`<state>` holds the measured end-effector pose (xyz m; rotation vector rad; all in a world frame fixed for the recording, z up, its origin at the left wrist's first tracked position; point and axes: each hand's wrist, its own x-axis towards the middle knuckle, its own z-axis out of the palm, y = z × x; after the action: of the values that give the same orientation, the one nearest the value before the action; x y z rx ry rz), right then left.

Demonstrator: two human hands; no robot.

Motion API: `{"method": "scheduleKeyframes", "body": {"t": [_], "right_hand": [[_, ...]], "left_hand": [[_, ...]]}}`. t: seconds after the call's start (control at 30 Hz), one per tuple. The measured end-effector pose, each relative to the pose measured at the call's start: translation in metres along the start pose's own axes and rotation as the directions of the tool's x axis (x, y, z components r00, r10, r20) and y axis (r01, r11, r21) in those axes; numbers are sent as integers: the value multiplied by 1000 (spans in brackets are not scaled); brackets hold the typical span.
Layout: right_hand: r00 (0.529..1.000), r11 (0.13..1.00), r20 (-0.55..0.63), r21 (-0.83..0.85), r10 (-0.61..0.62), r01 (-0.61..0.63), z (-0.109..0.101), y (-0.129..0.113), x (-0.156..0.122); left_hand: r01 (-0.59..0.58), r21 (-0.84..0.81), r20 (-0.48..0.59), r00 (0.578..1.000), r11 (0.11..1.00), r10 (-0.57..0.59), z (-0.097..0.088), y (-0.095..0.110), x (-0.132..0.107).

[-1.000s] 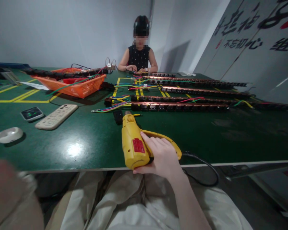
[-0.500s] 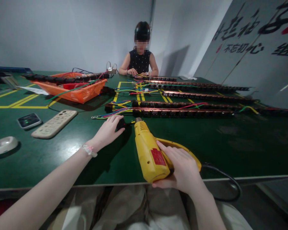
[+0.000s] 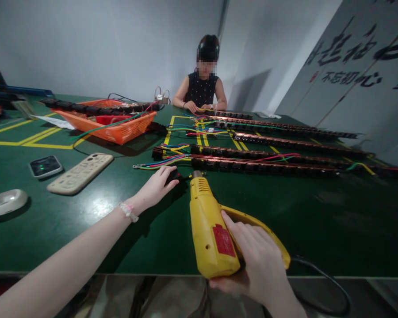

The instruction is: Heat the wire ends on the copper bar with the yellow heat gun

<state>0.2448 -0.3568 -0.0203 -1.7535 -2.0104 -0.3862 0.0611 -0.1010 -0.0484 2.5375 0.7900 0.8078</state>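
Note:
My right hand (image 3: 255, 260) is wrapped round the handle of a yellow heat gun (image 3: 210, 225), whose nozzle points away from me at a small black part (image 3: 173, 176) on the green table (image 3: 318, 212). My left hand (image 3: 155, 186) reaches forward and rests its fingers on that black part, which has a thin wire leading toward the nozzle. Just beyond lie long black and copper strips (image 3: 262, 165) with coloured wire bundles (image 3: 159, 161) at their left ends.
An orange basket (image 3: 119, 126) with strips and wires stands at the back left. A remote control (image 3: 81, 173), a phone (image 3: 45, 166) and a white dish (image 3: 5, 202) lie at the left. Another person (image 3: 204, 84) works at the far end. The gun's black cord (image 3: 325, 287) hangs off the front edge.
My left arm came into view and reached forward to the black part. The heat gun and right hand shifted slightly forward and right in the picture as my head moved.

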Motion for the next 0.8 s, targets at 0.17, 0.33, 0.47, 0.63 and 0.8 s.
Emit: {"method": "scheduleKeyframes", "body": {"t": [0.17, 0.33, 0.47, 0.63, 0.8], "right_hand": [[998, 997, 41, 60, -42, 40, 1, -10, 6], [998, 993, 41, 106, -49, 44, 6, -9, 6], [997, 991, 52, 120, -57, 51, 8, 1, 4], [995, 993, 34, 78, -89, 86, 0, 21, 9], [996, 996, 7, 9, -87, 87, -4, 43, 11]], "left_hand": [[4, -19, 8, 1000, 1000, -4, 0, -1, 0], [23, -24, 25, 999, 999, -22, -2, 2, 0], [32, -21, 36, 999, 999, -31, -3, 4, -1], [46, 9, 42, 998, 999, -46, -4, 6, -1], [35, 42, 70, 997, 999, -38, -6, 7, 2]]}}
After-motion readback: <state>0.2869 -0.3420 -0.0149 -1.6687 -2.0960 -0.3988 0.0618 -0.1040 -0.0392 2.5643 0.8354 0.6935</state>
